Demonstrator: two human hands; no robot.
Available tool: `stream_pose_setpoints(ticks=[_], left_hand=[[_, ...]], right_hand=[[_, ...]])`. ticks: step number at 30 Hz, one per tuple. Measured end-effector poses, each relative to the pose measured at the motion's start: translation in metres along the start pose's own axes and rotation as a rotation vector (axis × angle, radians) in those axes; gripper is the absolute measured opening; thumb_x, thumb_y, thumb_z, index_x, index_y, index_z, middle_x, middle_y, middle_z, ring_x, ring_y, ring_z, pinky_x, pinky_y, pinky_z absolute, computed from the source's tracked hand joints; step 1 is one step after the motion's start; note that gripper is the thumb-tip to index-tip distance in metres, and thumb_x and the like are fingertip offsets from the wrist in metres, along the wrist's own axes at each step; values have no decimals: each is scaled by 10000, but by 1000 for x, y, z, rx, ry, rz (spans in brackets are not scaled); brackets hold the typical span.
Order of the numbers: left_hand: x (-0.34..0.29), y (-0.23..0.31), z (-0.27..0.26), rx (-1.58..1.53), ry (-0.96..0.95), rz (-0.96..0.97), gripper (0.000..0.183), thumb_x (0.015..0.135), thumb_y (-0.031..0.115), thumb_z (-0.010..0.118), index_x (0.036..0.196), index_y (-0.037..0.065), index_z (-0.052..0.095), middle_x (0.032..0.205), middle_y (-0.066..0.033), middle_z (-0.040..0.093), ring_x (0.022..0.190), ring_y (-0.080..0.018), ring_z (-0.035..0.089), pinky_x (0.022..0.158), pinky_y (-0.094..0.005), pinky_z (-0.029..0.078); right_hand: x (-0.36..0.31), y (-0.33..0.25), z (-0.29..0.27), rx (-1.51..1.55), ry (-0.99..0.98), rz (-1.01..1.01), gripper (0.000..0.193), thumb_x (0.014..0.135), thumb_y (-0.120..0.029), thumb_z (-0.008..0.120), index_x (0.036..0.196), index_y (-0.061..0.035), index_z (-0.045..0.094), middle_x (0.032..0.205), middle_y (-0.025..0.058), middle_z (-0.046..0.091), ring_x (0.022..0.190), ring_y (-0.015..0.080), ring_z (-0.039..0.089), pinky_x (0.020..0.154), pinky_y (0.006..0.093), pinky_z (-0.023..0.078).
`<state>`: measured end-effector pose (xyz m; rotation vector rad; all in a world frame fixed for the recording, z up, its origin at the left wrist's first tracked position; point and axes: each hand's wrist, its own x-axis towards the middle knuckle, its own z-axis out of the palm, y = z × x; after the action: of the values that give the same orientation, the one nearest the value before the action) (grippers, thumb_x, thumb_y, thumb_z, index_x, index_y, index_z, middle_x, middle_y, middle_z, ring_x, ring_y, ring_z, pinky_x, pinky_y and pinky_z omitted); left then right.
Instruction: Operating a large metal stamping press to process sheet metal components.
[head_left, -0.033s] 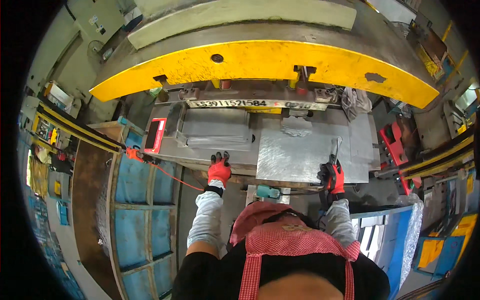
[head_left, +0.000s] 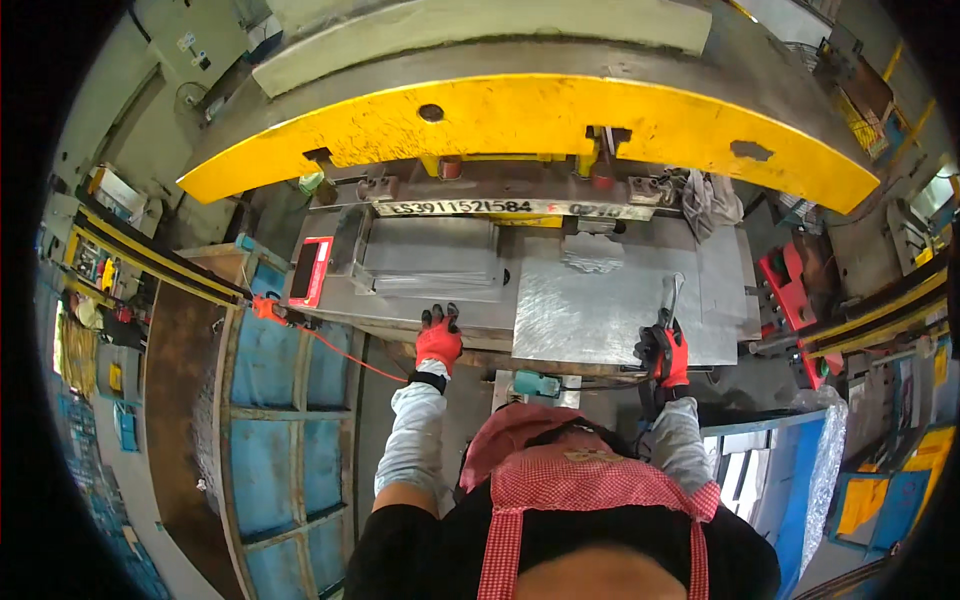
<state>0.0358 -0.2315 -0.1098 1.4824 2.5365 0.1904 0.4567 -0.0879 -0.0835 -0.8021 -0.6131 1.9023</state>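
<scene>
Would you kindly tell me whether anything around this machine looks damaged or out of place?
Two things, mildly. The yellow beam has a ragged grey patch toward its right end, as if paint had worn off. Below that, a grey cloth is bunched up among the metal parts, which looks untidy.

Workshop surroundings, fisheye view from above. At upper left, a pale green cabinet (head_left: 185,40) is standing near a round fan (head_left: 189,96). Yellow-and-black rails (head_left: 150,250) are running inward from both sides. Along the left, a blue-panelled metal frame (head_left: 262,460) is lying beside a long brown, rust-coloured surface (head_left: 178,400), and grey floor (head_left: 373,412) is showing to its right. At right, a red metal stand (head_left: 788,290) is resting near the rail; below, clear plastic sheeting (head_left: 830,440) is hanging against a blue panel (head_left: 800,490). A bright patch of light (head_left: 938,196) is glowing at the right rim.
</scene>
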Motion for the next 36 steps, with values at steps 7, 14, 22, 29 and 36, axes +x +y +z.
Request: stream_pose_setpoints(ticks=[7, 14, 22, 29, 36], left_hand=[[-2, -1, -1, -39, 3, -23, 444, 787, 262, 527, 1225, 225, 470, 1384, -108, 316, 1251, -375, 307, 960, -465, 358], [-1, 6, -11, -75, -30, -35, 451, 801, 293, 535, 1241, 220, 470, 1386, -100, 327, 1259, -373, 297, 969, -428, 369], [-3, 2, -26, -277, -212, -109, 444, 818, 338, 471, 1233, 182, 477, 1315, -122, 417, 1219, -320, 377, 960, -415, 368], [26, 72, -136, -699, -220, -94, 432, 826, 404, 539, 1156, 125, 554, 790, -63, 623, 675, -218, 575, 671, -327, 453], [146, 140, -142, -1560, -347, 104, 371, 847, 335, 569, 1100, 63, 585, 839, -7, 585, 747, -71, 498, 651, -255, 421]], right_hand=[[2, 7, -10, -6, 5, -18, 225, 832, -116, 535, 1038, -105, 443, 668, 79, 495, 485, 153, 437, 420, 307, 360], [0, 9, -11, -157, 131, -93, 257, 825, -170, 576, 1040, -77, 467, 746, 97, 577, 513, 184, 520, 458, 319, 438], [-14, -16, 43, -553, 35, -240, 529, 816, -74, 532, 1314, -84, 354, 947, 79, 587, 620, 93, 479, 543, 228, 407], [76, -63, 217, -546, -362, -266, 477, 822, -84, 566, 1278, -71, 426, 875, 12, 566, 663, 56, 475, 553, 212, 416], [235, -86, 304, -1129, -828, -622, 215, 802, -49, 553, 1016, -60, 572, 807, 25, 606, 673, 117, 560, 617, 254, 450]])
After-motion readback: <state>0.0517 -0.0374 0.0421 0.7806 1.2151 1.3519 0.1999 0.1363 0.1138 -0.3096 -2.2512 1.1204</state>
